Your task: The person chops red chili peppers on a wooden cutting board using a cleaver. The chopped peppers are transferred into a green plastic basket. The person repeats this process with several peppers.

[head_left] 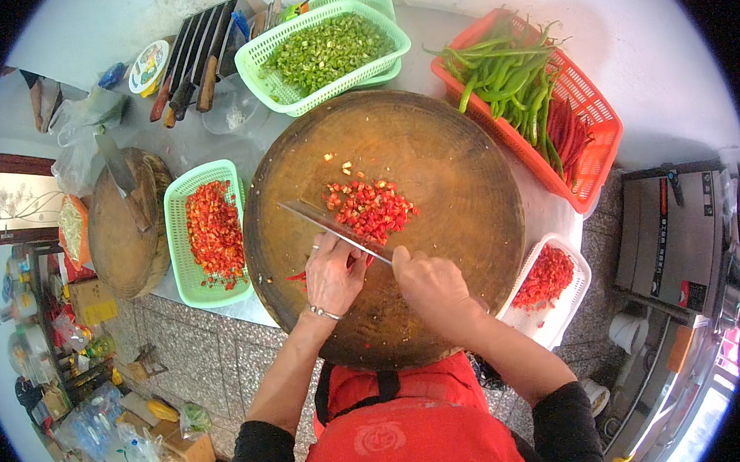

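Note:
My right hand (435,284) is closed round the handle of a cleaver (338,229), whose blade stands on edge across a round wooden chopping block (463,179). Just before me, my left hand (334,273) presses red chili peppers (296,277) to the wood, its bent fingers against the blade's near side. The peppers are mostly hidden under the palm and fingers. Beyond the blade lies a heap of chopped red pepper (378,211), with a few loose bits farther off.
Green baskets hold chopped red (215,232) and chopped green peppers (331,50). Whole peppers fill a red basket (600,118); a white basket (582,274) of chopped red stands at right. Another cleaver (118,168) lies on a smaller block (120,248). Knives stand in a rack (215,36).

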### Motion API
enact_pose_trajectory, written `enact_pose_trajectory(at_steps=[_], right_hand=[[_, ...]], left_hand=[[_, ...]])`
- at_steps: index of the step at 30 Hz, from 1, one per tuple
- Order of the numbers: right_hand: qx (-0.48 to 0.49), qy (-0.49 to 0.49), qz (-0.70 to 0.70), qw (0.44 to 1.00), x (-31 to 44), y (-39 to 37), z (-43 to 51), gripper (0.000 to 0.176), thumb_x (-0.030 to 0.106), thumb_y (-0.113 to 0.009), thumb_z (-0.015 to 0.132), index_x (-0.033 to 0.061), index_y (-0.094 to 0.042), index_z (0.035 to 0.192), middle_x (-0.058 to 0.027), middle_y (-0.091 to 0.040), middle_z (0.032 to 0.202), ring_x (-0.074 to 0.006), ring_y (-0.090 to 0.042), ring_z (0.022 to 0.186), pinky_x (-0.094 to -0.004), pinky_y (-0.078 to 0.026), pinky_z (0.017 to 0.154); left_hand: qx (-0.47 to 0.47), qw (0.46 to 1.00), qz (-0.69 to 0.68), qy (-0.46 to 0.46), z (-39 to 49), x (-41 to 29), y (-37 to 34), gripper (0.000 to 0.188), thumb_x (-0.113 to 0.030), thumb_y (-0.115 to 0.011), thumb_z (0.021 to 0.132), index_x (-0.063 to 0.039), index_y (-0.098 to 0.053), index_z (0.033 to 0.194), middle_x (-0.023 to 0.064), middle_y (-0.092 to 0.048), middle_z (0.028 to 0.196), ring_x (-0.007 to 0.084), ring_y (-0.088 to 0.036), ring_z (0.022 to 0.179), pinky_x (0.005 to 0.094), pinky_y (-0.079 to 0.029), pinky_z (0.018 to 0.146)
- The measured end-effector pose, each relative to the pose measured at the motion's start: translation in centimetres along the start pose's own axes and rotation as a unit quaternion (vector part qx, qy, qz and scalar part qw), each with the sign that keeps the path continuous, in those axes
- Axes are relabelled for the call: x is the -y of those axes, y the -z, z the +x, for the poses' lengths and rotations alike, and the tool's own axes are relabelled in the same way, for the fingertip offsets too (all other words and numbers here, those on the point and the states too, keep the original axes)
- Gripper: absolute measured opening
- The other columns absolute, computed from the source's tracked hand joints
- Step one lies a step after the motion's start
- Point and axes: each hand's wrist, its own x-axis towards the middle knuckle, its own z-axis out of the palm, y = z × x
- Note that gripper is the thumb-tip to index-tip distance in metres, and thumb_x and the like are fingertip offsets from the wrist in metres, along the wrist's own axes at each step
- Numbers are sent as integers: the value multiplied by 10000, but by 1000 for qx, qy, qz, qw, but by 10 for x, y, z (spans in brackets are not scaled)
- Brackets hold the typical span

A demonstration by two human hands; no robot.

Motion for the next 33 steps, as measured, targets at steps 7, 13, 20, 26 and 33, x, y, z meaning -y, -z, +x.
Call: enact_pose_trajectory(at_steps=[7,13,20,26,33], right_hand=[[-1,21,42,999,-12,27,-29,68,43,-563,838,3,-520,872,-187,-671,729,-341,-705,658,-407,-572,549],[-29,21,14,999,-1,-2,3,75,46,-573,835,5,-522,872,-176,-665,695,-336,-704,649,-411,-569,539],[-37,18,57,998,-18,-16,-1,77,67,-567,855,15,-514,876,-200,-660,705,-342,-692,646,-435,-552,542],[-47,31,51,997,-9,20,-19,67,66,-545,856,20,-498,870,-194,-650,715,-339,-685,647,-423,-544,543],[-30,9,36,999,5,14,-23,88,44,-565,825,20,-495,873,-180,-646,729,-329,-691,668,-411,-554,558]], left_hand=[[-12,1000,-4,7,-3,-3,1,181,1,-753,677,-49,-603,765,115,-585,867,342,-559,833,439,-485,712],[-9,1000,3,6,0,-6,2,214,-43,-791,675,-68,-615,794,105,-580,896,334,-554,851,428,-487,732],[-35,997,57,-36,-16,-16,8,290,-78,-828,671,-70,-595,843,134,-521,1064,358,-527,935,437,-489,775],[-6,1000,15,-15,-17,-1,7,237,-31,-780,688,-47,-580,813,145,-558,957,356,-558,899,430,-502,738],[-23,999,12,-23,-14,3,2,169,-13,-754,703,-37,-604,776,131,-585,863,342,-580,835,436,-503,708]])
